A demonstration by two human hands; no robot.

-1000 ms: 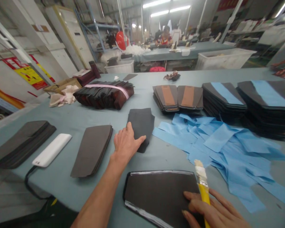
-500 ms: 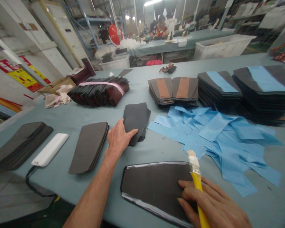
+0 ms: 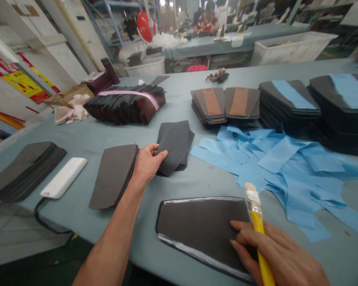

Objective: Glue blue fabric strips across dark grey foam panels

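Observation:
My left hand (image 3: 147, 165) is at the left edge of a small stack of dark grey sheets (image 3: 176, 141), thumb on the top sheet and forefinger close by, pinching its edge. In my right hand (image 3: 274, 248) is a paintbrush (image 3: 258, 224) with a yellow handle and pale bristles pointing away from me. The fingertips of that hand also rest on the right part of a dark tapered panel (image 3: 197, 222), which has shiny whitish strips along its two long edges. Between my left forearm and the table's left side lies a stack of brown-grey tapered pieces (image 3: 115, 172).
Loose blue strips (image 3: 274, 159) spread over the right of the table (image 3: 209, 184). Behind them stand stacks with brown bands (image 3: 213, 101) and blue bands (image 3: 294, 95). A strapped dark bundle (image 3: 125, 103) lies at back left. A white power bank (image 3: 64, 177) with a cable sits at left.
My left thumb has drawn in toward the forefinger at the sheet's edge. My right hand keeps the brush over the panel. The whole view has shifted slightly.

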